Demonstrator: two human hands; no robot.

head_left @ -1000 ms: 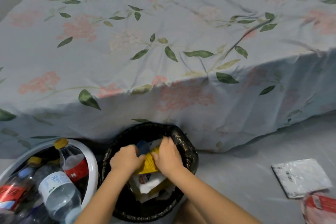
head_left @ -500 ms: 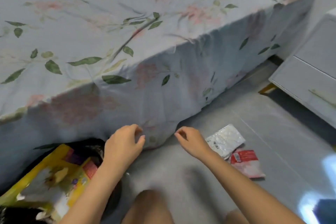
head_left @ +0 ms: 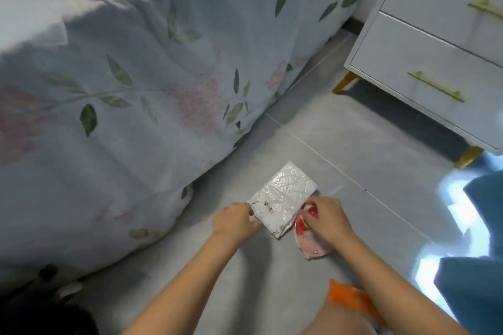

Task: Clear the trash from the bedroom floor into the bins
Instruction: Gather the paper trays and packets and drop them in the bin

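Reaching down to the grey tiled floor [head_left: 353,144], you have both hands on trash that lies just in front of your knees. Your left hand [head_left: 235,221] has its fingers curled around the near left edge of a white crinkled plastic mailer [head_left: 283,200], which lies flat on the tiles with a small printed label and barcode at the end you grip. Your right hand [head_left: 325,219] is beside it, fingers bent and pinching the top of a red and pink wrapper [head_left: 310,242]; that wrapper lies on the floor touching the right edge of the mailer, and part of it is hidden under your hand, so how far it has come off the tiles cannot be told. Both pieces sit close to the foot of the bed, whose floral bedspread [head_left: 136,90] hangs down to the floor on your left. A white nightstand [head_left: 424,51] with gold handles and gold legs stands well apart at the upper right. An orange piece of packaging [head_left: 351,298] lies near your right forearm, low in the view and partly covered by the arm. A blue object [head_left: 473,291] shows at the right edge, too cropped to identify. The dark shape at the lower left corner is too blurred to identify.
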